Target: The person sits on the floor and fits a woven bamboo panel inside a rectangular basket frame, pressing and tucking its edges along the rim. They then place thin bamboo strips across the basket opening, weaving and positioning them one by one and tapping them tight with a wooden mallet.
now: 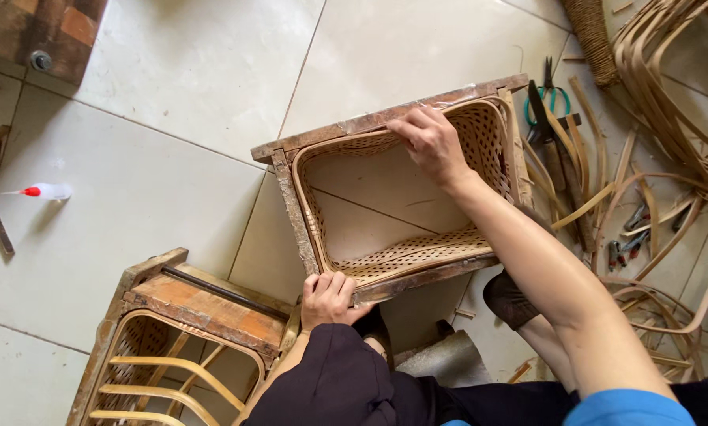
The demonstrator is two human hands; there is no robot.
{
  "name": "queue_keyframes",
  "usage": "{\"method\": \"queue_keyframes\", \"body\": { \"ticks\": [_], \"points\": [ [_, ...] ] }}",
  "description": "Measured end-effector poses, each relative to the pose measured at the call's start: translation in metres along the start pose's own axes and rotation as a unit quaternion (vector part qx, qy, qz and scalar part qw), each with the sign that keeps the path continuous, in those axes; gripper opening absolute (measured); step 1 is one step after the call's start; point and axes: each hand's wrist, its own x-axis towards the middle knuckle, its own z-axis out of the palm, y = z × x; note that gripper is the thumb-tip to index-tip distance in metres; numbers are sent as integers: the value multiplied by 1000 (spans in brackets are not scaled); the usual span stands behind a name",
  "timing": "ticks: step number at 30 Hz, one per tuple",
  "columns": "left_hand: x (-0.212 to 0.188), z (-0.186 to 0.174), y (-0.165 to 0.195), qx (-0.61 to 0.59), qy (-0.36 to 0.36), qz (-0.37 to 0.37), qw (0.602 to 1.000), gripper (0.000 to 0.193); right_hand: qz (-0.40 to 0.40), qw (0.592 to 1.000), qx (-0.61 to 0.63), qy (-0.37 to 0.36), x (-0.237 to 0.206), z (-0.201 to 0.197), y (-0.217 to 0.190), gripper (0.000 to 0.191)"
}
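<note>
Hands (328,298) (430,143) on woven basket frame (393,256)

You have even, soft daylight here: the pale floor tiles (172,181) look bright without harsh glare, and shadows beneath the wooden frame (385,118) stay faint. Focus is sharp throughout, with slight wide-angle stretching toward the edges.

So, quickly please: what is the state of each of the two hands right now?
Left hand: closed, gripping the near edge of the wooden frame.
Right hand: fingers curled over the far rim of the woven basket inside that frame.
</note>
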Motion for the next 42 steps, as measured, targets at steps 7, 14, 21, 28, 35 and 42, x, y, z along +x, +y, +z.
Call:
{"method": "queue_keyframes", "body": {
  "ticks": [7, 14, 21, 28, 35, 42],
  "points": [
    [91, -23, -91, -390, 92, -371, 838, 15, -36, 999, 20, -18, -23, -3, 5, 23],
    [140, -17, -148, -513, 3, -378, 771, 41, -44, 996, 57, -61, -45, -6, 13, 15],
    [140, -13, -158, -453, -40, -402, 795, 53, -43, 992, 74, -97, -65, -10, 16, 13],
    [146, -17, -153, -385, -56, -448, 805, 56, -35, 994, 23, -97, -47, 9, 12, 11],
    [167, 3, -64, -102, 135, -11, 985, 44, -19, 998, 27, -45, -44, 14, 5, 17],
    [206, 69, -3, -10, 48, 49, 998, 68, -54, 998, -7, -39, -49, -33, 13, 39]
  ]
}}
